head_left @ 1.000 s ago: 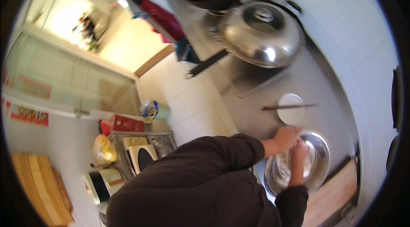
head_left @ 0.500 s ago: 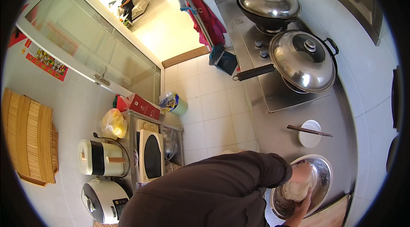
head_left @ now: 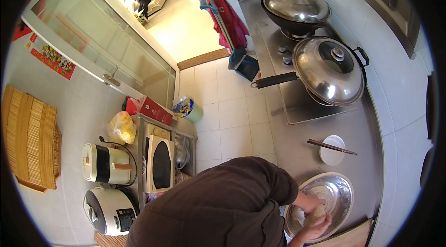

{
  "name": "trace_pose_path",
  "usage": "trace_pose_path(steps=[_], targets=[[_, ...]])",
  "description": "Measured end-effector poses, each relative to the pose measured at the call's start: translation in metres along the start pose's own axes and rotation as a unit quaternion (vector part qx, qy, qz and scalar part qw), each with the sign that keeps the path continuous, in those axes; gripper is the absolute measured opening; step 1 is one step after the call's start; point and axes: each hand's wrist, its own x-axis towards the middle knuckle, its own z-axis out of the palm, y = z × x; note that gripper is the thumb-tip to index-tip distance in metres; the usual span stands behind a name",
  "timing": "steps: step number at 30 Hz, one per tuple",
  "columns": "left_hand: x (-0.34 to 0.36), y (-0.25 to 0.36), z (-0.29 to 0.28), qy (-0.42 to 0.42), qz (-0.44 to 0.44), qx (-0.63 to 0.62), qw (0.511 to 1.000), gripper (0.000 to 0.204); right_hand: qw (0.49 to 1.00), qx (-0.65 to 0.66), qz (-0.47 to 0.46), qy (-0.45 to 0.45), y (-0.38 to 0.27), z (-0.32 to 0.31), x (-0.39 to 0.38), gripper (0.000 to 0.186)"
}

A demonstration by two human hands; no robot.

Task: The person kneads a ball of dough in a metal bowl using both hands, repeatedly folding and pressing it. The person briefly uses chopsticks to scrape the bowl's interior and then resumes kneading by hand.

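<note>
A wide metal bowl point(head_left: 343, 197) rests on the steel counter, and a pale lump of dough point(head_left: 319, 211) is inside it. My left hand point(head_left: 307, 201), coming from the dark brown sleeve, reaches down into the bowl and grips the dough. On the lower side of the bowl my right hand point(head_left: 318, 229) is closed around the dough's edge. Its fingers partly hide the lump. Whitish smears coat the bowl's inner wall.
Chopsticks point(head_left: 320, 144) lie across a white bowl point(head_left: 331, 156) beside the metal one. A wooden board point(head_left: 353, 237) borders the metal bowl. Two lidded woks point(head_left: 325, 77) stand on the stove. Opposite are a microwave point(head_left: 161, 165) and cookers point(head_left: 108, 212). A person sits beyond the doorway.
Both hands have shifted on the dough, and the lump looks folded up and more covered by them. The view has moved slightly, so the bowl appears further left and lower.
</note>
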Motion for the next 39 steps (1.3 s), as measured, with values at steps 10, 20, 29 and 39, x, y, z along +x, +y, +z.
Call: trace_pose_path(steps=[10, 20, 29, 39], targets=[[0.035, -0.005, 0.004, 0.097, -0.038, 0.083, 0.991, 0.031, 0.983, -0.116, -0.137, 0.033, 0.027, 0.045, 0.041, 0.043], [0.065, 0.014, -0.037, -0.101, -0.368, -0.054, 0.923, 0.064, 0.983, -0.100, -0.002, -0.154, 0.008, 0.065, 0.112, 0.038], [-0.006, 0.004, -0.014, -0.117, 0.053, -0.132, 0.983, 0.079, 0.997, 0.009, -0.073, 0.001, -0.016, -0.020, 0.015, 0.033], [-0.034, 0.009, 0.005, -0.028, -0.017, 0.149, 0.988, 0.067, 0.991, -0.105, -0.067, -0.058, -0.014, 0.010, 0.000, 0.030]])
